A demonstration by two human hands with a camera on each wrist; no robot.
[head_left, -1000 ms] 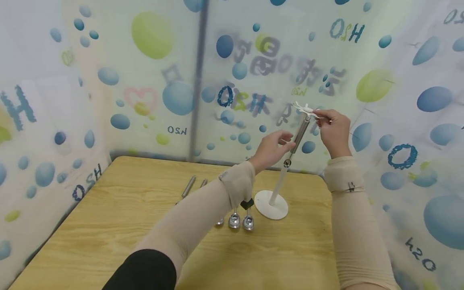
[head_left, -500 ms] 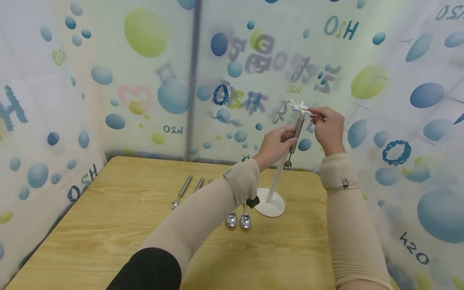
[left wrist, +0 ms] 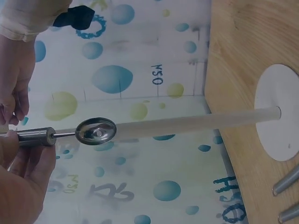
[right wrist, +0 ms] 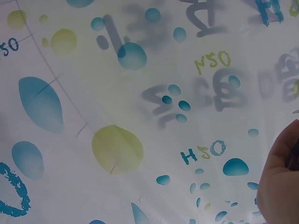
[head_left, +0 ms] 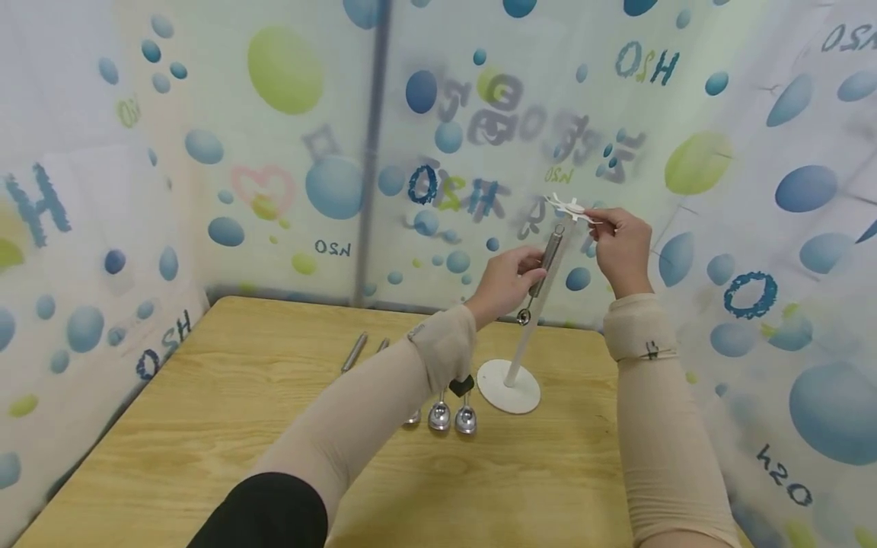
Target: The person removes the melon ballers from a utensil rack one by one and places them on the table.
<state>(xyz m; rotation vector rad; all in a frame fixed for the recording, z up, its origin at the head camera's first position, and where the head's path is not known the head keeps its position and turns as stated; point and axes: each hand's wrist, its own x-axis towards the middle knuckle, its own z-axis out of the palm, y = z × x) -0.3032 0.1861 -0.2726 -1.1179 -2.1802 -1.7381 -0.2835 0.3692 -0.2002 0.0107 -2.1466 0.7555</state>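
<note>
A white stand (head_left: 508, 387) with a thin pole (head_left: 530, 320) rises at the table's far side and leans to the right. My right hand (head_left: 597, 224) pinches one arm of the white hook piece (head_left: 570, 205) at the top of the pole. Beside the pole, my left hand (head_left: 537, 268) grips the steel handle of a small metal scoop (head_left: 548, 257), whose ring end sits just under the hook piece. In the left wrist view the scoop's round bowl (left wrist: 96, 131) lies in front of the pole (left wrist: 187, 125). The right wrist view shows only an edge of my hand (right wrist: 282, 182) against the curtain.
Several more metal scoops (head_left: 452, 417) lie on the wooden table (head_left: 205, 426) left of the stand's base, their handles (head_left: 355, 352) pointing away from me. A bubble-printed curtain (head_left: 288, 152) closes in the table on three sides.
My left hand has carried the scoop a little left and down, so its ring end now sits left of the pole top. My right hand keeps its pinch on the hook piece.
</note>
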